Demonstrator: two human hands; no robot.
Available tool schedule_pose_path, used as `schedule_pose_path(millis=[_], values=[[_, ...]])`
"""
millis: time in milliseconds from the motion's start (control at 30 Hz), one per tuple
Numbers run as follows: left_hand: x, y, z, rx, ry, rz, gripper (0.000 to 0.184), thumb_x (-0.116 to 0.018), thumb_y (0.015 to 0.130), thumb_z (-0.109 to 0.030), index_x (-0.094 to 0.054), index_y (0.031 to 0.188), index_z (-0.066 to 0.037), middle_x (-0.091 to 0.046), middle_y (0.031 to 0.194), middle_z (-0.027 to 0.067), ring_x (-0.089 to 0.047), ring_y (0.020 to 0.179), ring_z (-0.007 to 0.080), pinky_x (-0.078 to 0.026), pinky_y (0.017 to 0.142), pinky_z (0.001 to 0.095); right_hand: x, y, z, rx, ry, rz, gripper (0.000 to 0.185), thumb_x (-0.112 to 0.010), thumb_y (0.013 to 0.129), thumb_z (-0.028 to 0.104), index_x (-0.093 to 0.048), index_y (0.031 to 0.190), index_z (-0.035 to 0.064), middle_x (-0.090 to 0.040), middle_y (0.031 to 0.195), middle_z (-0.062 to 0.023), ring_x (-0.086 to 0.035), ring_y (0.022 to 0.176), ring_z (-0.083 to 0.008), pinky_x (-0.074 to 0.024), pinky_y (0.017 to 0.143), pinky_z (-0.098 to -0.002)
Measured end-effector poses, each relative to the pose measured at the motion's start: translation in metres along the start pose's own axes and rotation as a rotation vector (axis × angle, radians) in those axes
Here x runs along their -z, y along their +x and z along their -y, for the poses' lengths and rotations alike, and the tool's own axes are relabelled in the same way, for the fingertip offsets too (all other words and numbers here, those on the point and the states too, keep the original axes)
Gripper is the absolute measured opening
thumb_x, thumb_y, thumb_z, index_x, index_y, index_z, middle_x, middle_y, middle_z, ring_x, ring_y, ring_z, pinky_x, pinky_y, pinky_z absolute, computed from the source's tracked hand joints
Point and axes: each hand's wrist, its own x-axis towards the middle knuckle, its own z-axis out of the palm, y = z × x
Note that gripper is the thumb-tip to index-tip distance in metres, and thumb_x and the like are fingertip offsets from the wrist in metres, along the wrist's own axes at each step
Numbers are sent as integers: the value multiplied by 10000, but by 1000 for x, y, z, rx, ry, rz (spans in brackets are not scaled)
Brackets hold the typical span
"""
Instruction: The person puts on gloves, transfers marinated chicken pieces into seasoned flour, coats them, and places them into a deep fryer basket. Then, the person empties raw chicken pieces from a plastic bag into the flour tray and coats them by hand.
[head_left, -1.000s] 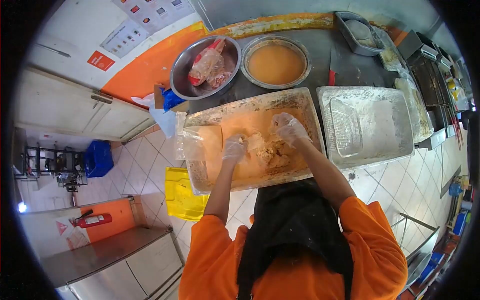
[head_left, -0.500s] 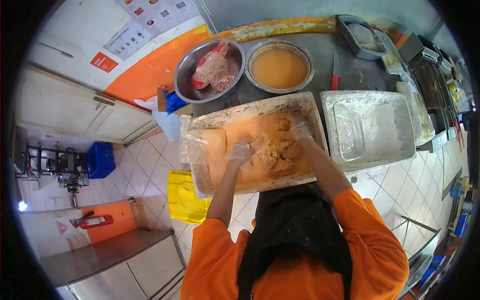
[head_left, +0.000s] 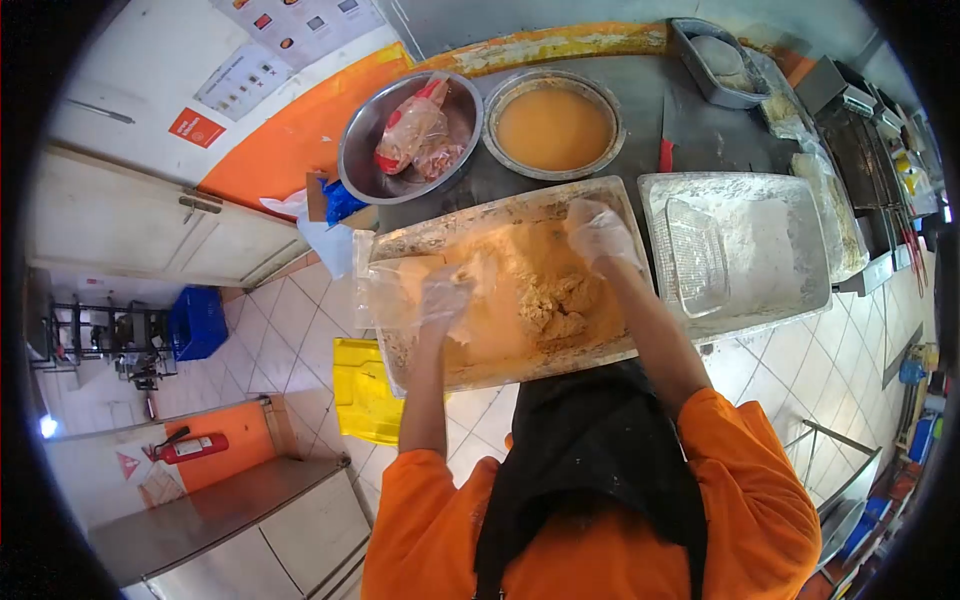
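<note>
A large pale tub (head_left: 505,388) holds orange breading flour (head_left: 492,340), with several coated chicken pieces (head_left: 555,303) heaped right of its middle. My left hand (head_left: 447,300), in a clear plastic glove, is over the flour on the left side; motion smears its fingers. My right hand (head_left: 600,232), gloved too, is at the tub's far right, above and behind the chicken. Its fingers look loosely extended, and I see nothing in them. A clear plastic bag (head_left: 385,290) hangs over the tub's left end, beside my left hand.
Behind the tub stand a steel bowl (head_left: 352,165) with bagged meat (head_left: 415,135) and a basin of orange liquid (head_left: 555,125). A red-handled knife (head_left: 667,150) lies near them. To the right is a flour tray (head_left: 775,240) with a wire basket (head_left: 697,255). A yellow crate (head_left: 365,390) is below left.
My left hand has moved left, away from the chicken pieces. My right hand has lifted out of the heap towards the tub's far edge. The camera view has shifted slightly.
</note>
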Motion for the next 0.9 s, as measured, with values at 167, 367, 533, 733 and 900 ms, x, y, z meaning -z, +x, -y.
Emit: schedule_pose_path(millis=[167,367,533,733,900], values=[[-97,53,17,-463,266,-340,248,-667,821,-210,-676,986,-25,-679,813,142,-637,719,291,-521,676,375,-50,-44,22,205,85,41,174,-604,830,192,-640,968,92,-675,977,-120,-614,913,-238,-470,803,-361],[-53,24,-16,-331,368,-210,282,-702,807,-218,-688,1034,-53,-706,922,154,-655,779,286,-520,727,375,-17,-21,6,510,-279,130,293,-622,818,226,-649,1086,114,-680,1095,-118,-634,1042,-266,-488,887,-349],[-36,-10,-80,-362,235,-336,362,-713,802,-236,-678,1067,9,-696,1022,211,-668,955,339,-521,865,379,46,-30,23,744,-281,66,172,-594,827,163,-659,977,113,-682,971,-113,-644,910,-270,-495,800,-363],[-36,-11,-181,-549,54,-239,354,-697,840,-167,-659,1148,3,-691,1091,186,-671,974,288,-509,914,356,199,-59,65,646,-164,-109,146,-583,779,90,-648,907,65,-658,833,-152,-646,775,-303,-505,698,-355],[-82,-2,-315,-608,-271,2,334,-709,856,-123,-639,1136,45,-680,992,88,-634,877,149,-523,818,286,366,-11,-5,968,-45,-133,100,-558,783,106,-616,840,48,-612,760,-131,-594,682,-253,-467,625,-354]])
